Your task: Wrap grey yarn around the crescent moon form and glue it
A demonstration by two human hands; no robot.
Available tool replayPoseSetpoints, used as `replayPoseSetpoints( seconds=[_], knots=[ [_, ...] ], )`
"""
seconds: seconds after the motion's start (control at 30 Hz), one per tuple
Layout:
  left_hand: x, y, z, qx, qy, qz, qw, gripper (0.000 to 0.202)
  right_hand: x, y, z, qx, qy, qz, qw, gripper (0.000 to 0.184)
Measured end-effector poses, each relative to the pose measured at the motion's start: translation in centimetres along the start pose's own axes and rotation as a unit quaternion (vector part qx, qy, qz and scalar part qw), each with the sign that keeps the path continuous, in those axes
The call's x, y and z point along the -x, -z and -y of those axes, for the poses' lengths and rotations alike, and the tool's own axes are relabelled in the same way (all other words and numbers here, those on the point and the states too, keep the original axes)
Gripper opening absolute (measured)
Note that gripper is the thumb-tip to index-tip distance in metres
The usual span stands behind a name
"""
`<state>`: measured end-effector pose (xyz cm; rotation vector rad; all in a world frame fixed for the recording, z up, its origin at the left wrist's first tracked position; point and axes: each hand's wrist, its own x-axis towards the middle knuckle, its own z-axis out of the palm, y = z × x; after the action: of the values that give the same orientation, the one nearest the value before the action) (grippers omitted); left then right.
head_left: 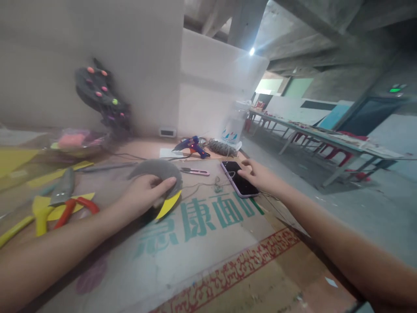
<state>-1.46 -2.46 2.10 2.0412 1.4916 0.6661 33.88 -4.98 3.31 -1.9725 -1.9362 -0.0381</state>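
Note:
My left hand [148,193] is closed around the near edge of a round grey felt-like disc [154,167], with the thumb lying across its top and the other fingers mostly hidden. A curved yellow piece [169,205] sticks out below that thumb. My right hand [257,174] reaches over a phone [239,178] in a purple case, its fingertips at the dark screen and the phone's right edge. The phone lies flat on the table. Between the hands lie thread snips [195,171] with a pink handle and a thin loose string [198,186].
Red-handled scissors [70,195] lie among yellow pieces at left. At the back are a blue glue gun [192,147], a coil of grey cord [223,147], a white container [233,124] and a dark rack with coloured knobs [100,93]. Printed sheeting [202,256] covers the table.

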Motion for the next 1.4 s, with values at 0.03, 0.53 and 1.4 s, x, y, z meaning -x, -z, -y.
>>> replayPoseSetpoints(
  seconds=[0.03,0.53,1.4],
  knots=[
    [0.0,0.0,0.0,0.001,0.006,0.004,1.000,0.054,0.0,0.5,-0.2,-0.029,-0.004,-0.009,1.000,0.039],
    [0.6,0.3,-0.6,-0.017,0.008,-0.004,1.000,0.053,-0.1,1.5,-0.7,-0.117,-0.003,0.025,0.993,0.025],
    [0.2,0.1,0.2,-0.033,0.005,0.009,0.999,0.060,2.1,0.5,2.0,0.157,-0.012,0.074,0.985,0.083]
  ],
)
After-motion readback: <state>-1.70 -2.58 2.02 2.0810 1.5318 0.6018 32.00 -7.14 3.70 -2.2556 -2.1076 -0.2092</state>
